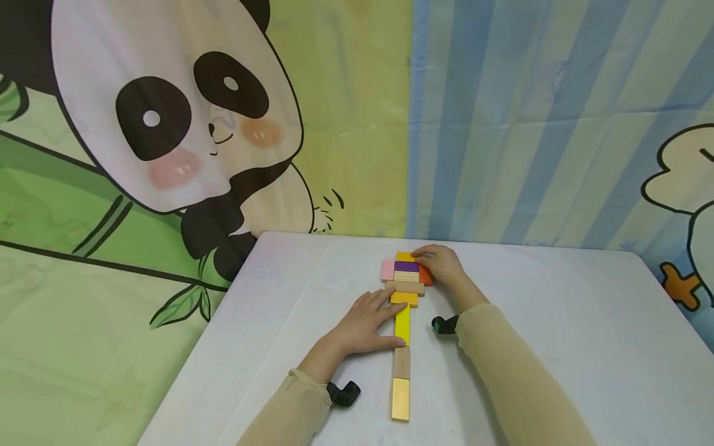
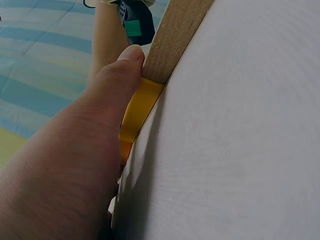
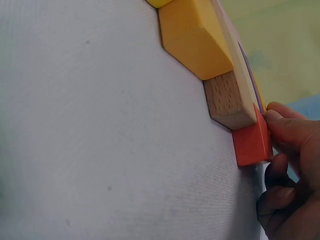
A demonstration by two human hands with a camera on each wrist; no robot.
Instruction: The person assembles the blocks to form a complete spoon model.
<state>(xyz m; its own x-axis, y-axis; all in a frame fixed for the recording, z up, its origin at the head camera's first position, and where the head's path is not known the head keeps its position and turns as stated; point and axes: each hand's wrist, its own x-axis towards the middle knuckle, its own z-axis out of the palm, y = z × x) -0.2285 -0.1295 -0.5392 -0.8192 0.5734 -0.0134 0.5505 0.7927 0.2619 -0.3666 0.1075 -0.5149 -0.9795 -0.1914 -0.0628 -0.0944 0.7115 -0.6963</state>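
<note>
A row of wooden blocks runs away from me on the white table. At its far end my right hand (image 1: 443, 265) pinches the right end of an orange-yellow block (image 1: 405, 256). Just below are a purple block (image 1: 406, 266), a pink block (image 1: 387, 270) and a red block (image 3: 252, 143). My left hand (image 1: 359, 323) lies with spread fingers along the row's left side. Its thumb touches the long yellow block (image 1: 402, 325) near its lower end, and its fingertips reach a wider orange-yellow block (image 1: 409, 299) and a plain wood bar (image 1: 409, 287).
Nearer me, a plain wood block (image 1: 401, 363) and another orange-yellow block (image 1: 400, 399) continue the row. Black wrist-worn devices (image 1: 344, 393) stick out from both sleeves. Behind the table (image 1: 558, 322) hangs a cloth printed with a panda (image 1: 167, 93).
</note>
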